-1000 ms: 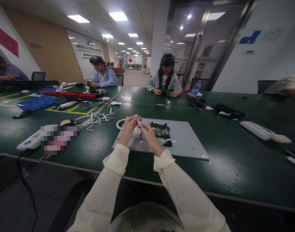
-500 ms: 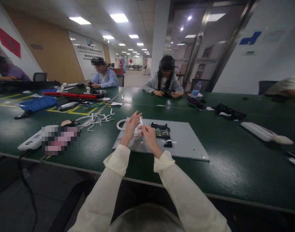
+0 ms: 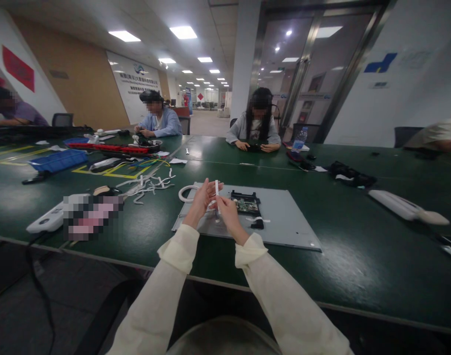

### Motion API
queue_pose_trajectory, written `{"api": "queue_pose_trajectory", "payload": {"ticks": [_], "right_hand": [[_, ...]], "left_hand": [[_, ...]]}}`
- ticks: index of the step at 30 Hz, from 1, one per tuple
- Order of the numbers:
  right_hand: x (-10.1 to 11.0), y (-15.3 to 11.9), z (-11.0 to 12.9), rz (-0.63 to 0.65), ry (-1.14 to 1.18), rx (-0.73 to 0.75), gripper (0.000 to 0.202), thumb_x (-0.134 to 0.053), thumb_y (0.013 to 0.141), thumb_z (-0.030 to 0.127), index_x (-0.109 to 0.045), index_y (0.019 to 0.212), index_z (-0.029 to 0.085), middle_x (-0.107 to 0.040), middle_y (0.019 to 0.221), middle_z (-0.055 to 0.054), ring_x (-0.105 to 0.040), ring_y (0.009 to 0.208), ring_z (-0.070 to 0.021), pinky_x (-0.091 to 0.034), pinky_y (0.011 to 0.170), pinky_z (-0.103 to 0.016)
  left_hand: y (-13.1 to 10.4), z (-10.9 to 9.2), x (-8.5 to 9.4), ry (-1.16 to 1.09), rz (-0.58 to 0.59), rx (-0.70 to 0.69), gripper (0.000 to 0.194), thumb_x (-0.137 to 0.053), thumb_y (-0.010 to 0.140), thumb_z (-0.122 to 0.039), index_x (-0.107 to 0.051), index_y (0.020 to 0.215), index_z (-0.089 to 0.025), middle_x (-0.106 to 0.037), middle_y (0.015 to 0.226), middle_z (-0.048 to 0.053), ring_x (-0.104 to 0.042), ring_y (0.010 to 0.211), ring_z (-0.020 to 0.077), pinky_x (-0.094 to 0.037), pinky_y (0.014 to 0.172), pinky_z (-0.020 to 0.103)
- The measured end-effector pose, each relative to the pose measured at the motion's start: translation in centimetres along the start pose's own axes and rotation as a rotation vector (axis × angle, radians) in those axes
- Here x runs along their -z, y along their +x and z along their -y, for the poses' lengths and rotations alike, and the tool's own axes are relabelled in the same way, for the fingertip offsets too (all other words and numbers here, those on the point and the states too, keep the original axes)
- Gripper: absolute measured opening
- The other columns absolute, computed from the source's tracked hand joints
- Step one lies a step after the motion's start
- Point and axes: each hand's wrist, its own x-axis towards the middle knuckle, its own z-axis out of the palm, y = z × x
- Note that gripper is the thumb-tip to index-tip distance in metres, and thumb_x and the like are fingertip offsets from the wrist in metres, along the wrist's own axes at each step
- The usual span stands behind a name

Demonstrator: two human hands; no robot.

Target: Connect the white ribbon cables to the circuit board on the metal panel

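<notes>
A narrow white strip, like a piece of tape, stands upright above the grey panel. Its lower part is pinched between the thumb and fingers of my right hand. My left hand is just left of it, fingers half bent and apart, tips close to the strip; whether they touch it I cannot tell. Behind my left hand lies a white ring-shaped roll, partly hidden. The grey panel lies flat below, bearing a black frame with a green circuit board and a small black part crossed by white tape.
Loose white strips are scattered left of the panel. A white device, a blue tray and a red bar lie further left. At right are a white tool and a bottle. Other people sit around the table.
The fingers of my left hand have bent and dropped a little from their stretched pose. The white strip stands straighter and shows more of its length. My right hand keeps its pinch.
</notes>
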Motion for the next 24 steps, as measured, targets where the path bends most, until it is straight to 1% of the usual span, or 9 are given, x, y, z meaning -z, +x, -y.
{"api": "queue_pose_trajectory", "payload": {"ticks": [3,5,9,12,15,19,24], "right_hand": [[-0.2,-0.1,-0.3,0.018,0.053,-0.085,0.035,-0.047,0.076,0.045,-0.062,0.073,0.014,-0.063,0.062,-0.004,-0.059,0.059,-0.0156,-0.044,0.053,-0.024],[-0.3,-0.3,-0.2,0.04,0.092,-0.151,0.035,-0.047,0.076,0.045,-0.063,0.077,0.014,-0.063,0.063,-0.004,-0.059,0.059,-0.0162,-0.044,0.048,-0.023],[-0.3,-0.7,0.4,0.08,0.09,-0.198,0.032,-0.048,0.076,0.042,-0.064,0.081,0.014,-0.062,0.062,-0.004,-0.06,0.059,-0.0155,-0.042,0.044,-0.021],[-0.3,-0.8,0.7,0.101,0.075,-0.217,0.03,-0.047,0.076,0.037,-0.065,0.082,0.014,-0.061,0.06,-0.003,-0.059,0.058,-0.0147,-0.042,0.044,-0.02],[-0.4,-0.9,0.9,0.114,0.05,-0.202,0.029,-0.046,0.077,0.034,-0.065,0.084,0.013,-0.061,0.061,-0.003,-0.059,0.057,-0.014,-0.042,0.044,-0.019],[-0.4,-0.9,0.9,0.108,0.017,-0.146,0.03,-0.045,0.078,0.035,-0.065,0.083,0.013,-0.061,0.06,-0.003,-0.058,0.055,-0.0133,-0.042,0.045,-0.02],[-0.4,-0.7,0.8,0.068,0.014,-0.066,0.029,-0.044,0.079,0.036,-0.064,0.082,0.015,-0.06,0.057,-0.001,-0.055,0.048,-0.0118,-0.041,0.044,-0.02]], "left_hand": [[-0.3,0.1,-0.1,0.052,-0.038,-0.034,0.033,-0.06,0.075,-0.041,-0.064,0.092,-0.013,-0.065,0.101,0.013,-0.062,0.088,0.0196,-0.046,0.057,0.021],[-0.3,0.2,-0.1,0.069,-0.077,-0.069,0.03,-0.065,0.071,-0.036,-0.064,0.089,-0.013,-0.067,0.093,0.012,-0.062,0.083,0.0181,-0.045,0.055,0.02],[-0.2,0.2,0.1,0.04,-0.156,-0.132,0.025,-0.069,0.066,-0.032,-0.064,0.08,-0.012,-0.066,0.075,0.007,-0.062,0.072,0.0141,-0.045,0.056,0.019],[0.0,0.3,0.3,0.044,-0.194,-0.169,0.023,-0.07,0.064,-0.031,-0.062,0.076,-0.013,-0.064,0.068,0.004,-0.061,0.068,0.0129,-0.045,0.057,0.02],[0.2,0.4,0.5,0.065,-0.207,-0.203,0.023,-0.07,0.063,-0.031,-0.061,0.074,-0.013,-0.064,0.068,0.004,-0.061,0.068,0.0131,-0.045,0.057,0.02],[0.4,0.7,0.7,0.089,-0.197,-0.229,0.026,-0.069,0.065,-0.034,-0.062,0.079,-0.013,-0.066,0.073,0.006,-0.063,0.073,0.0154,-0.047,0.062,0.023],[0.8,1.0,0.8,0.012,-0.159,-0.222,0.033,-0.057,0.075,-0.043,-0.062,0.082,-0.011,-0.067,0.087,0.012,-0.063,0.082,0.0189,-0.048,0.069,0.027]]}}
